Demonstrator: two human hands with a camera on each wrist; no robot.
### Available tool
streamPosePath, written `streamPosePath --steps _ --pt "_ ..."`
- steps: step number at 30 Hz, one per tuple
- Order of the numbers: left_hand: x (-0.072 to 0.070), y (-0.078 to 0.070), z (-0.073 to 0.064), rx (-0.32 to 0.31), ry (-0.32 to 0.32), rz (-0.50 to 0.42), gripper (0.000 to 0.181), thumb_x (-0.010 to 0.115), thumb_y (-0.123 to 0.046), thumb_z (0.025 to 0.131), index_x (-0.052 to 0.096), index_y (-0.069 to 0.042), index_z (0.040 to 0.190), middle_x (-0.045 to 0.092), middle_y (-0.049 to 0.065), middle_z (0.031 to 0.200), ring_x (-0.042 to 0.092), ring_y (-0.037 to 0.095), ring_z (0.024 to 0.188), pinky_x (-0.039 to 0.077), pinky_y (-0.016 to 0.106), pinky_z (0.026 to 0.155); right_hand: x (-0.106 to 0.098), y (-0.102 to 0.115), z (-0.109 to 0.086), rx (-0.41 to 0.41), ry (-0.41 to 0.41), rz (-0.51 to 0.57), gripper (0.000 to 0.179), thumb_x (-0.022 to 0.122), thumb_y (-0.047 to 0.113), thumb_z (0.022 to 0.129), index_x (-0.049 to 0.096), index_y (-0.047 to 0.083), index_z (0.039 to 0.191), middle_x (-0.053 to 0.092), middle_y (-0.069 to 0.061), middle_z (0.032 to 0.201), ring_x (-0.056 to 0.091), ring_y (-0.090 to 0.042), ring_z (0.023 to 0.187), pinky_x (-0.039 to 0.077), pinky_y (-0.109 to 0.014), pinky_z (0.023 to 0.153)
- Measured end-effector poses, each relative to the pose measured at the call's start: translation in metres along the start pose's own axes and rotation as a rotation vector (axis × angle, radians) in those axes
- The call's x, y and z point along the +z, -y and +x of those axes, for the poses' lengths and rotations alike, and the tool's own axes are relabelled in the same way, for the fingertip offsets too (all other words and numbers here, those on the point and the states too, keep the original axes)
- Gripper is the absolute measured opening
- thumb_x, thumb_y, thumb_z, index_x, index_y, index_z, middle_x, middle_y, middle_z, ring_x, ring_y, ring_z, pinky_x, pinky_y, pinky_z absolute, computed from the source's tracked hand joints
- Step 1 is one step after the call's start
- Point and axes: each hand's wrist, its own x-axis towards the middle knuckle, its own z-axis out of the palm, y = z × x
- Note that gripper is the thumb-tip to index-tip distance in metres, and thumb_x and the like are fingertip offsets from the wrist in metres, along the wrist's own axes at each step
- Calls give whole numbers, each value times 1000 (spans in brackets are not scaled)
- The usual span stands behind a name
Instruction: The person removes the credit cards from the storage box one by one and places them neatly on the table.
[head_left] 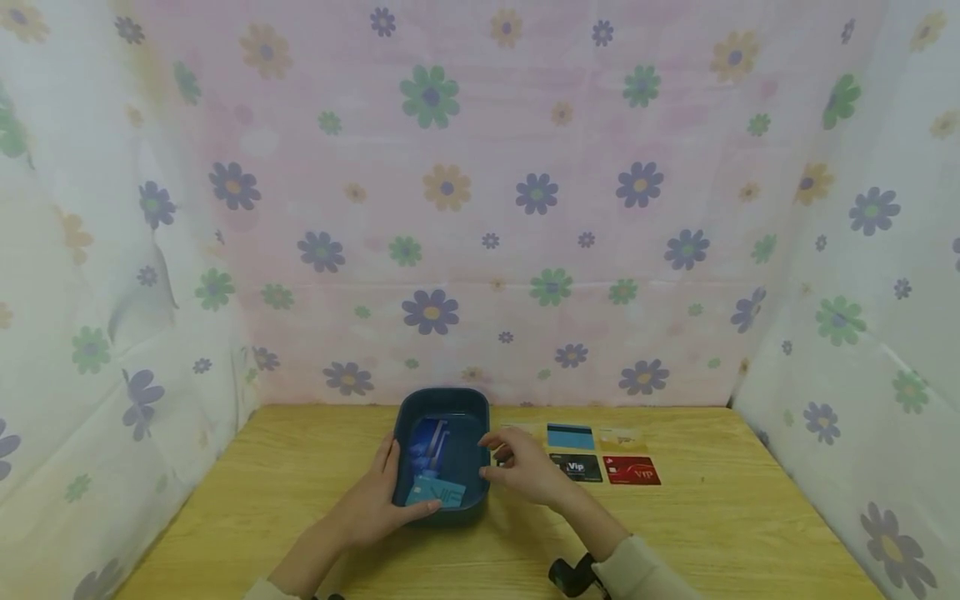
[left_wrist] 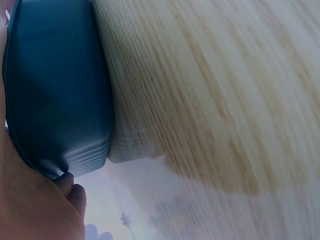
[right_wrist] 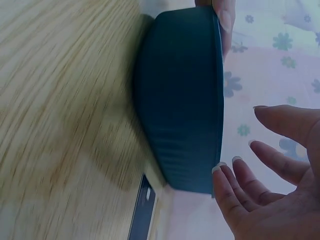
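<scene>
A dark teal plastic bin (head_left: 472, 433) is on the wooden table. My left hand (head_left: 367, 502) grips it at the left, fingers along the outer wall and thumb over the near rim. In the left wrist view the fingertips (left_wrist: 75, 195) bend against the wall. Inside the bin lie a light blue VIP card (head_left: 442, 492) at the near end and a dark blue card (head_left: 427, 442) beyond it. My right hand (head_left: 525, 467) hovers at the right rim, fingers loosely bent and apart; the right wrist view shows nothing between them.
Right of the bin lie a blue striped card (head_left: 570, 436), a pale gold card (head_left: 621, 438), a black Vip card (head_left: 585, 468) and a red VIP card (head_left: 637, 472). Another pale card (head_left: 517, 428) is partly behind my right hand. Flowered cloth (head_left: 480, 208) encloses the table's back and sides.
</scene>
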Motion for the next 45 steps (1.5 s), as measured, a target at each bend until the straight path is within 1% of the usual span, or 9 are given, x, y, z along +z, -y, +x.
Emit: streamPosePath --steps 5,8,19,27,30,34,38,40,45 --pt "1 1 0 -3 5 0 130 66 -78 82 4 3 162 -9 17 171 31 50 147 38 63 110 9 5 6 -42 -7 -13 33 72 14 96 65 5 127 62 -17 123 62 -37 110 54 -43 86" --pt "1 2 1 -7 8 -1 130 65 -79 82 3 3 162 -10 16 171 30 49 147 38 62 110 14 9 9 -60 -9 -15 32 72 10 96 65 2 126 63 -18 123 62 -37 108 54 -45 87" --pt "-1 1 0 4 21 -12 129 64 -78 83 2 2 162 -11 17 171 28 49 148 38 63 111 31 20 26 -57 47 -80 37 72 5 94 63 -2 129 60 -23 123 65 -32 104 57 -35 84" --pt "-2 1 0 11 20 -7 128 64 -78 83 3 3 162 -9 20 170 28 50 148 39 62 110 48 30 47 -2 94 -206 33 78 5 89 68 6 121 63 -13 116 65 -22 102 55 -30 86" --pt "-2 2 0 6 19 -6 128 63 -79 83 3 2 162 -8 20 170 28 50 148 39 62 110 53 30 54 0 132 -258 34 81 6 87 69 4 118 66 -12 111 65 -20 98 55 -29 84" --pt "-2 2 0 4 15 -14 130 63 -80 82 3 3 162 -7 20 170 30 50 147 40 62 109 61 27 63 28 190 -320 41 83 7 84 67 0 122 70 -10 110 67 -21 98 55 -29 81" --pt "-2 2 0 1 17 -18 131 62 -82 81 2 2 162 -7 20 170 30 50 147 39 62 110 68 27 68 93 224 -403 49 85 10 82 66 0 126 71 -8 112 65 -20 104 55 -30 88" --pt "-2 2 -1 -1 18 -21 131 62 -82 81 2 2 162 -8 20 170 30 51 147 39 62 110 71 29 70 139 229 -449 41 86 11 81 69 2 118 69 -6 107 63 -19 103 53 -31 89" --pt "-1 2 0 1 11 -10 131 61 -83 81 4 2 162 -6 20 170 31 51 146 39 62 110 76 32 71 199 243 -575 15 81 8 82 72 8 95 66 -1 95 60 -19 99 50 -32 85"
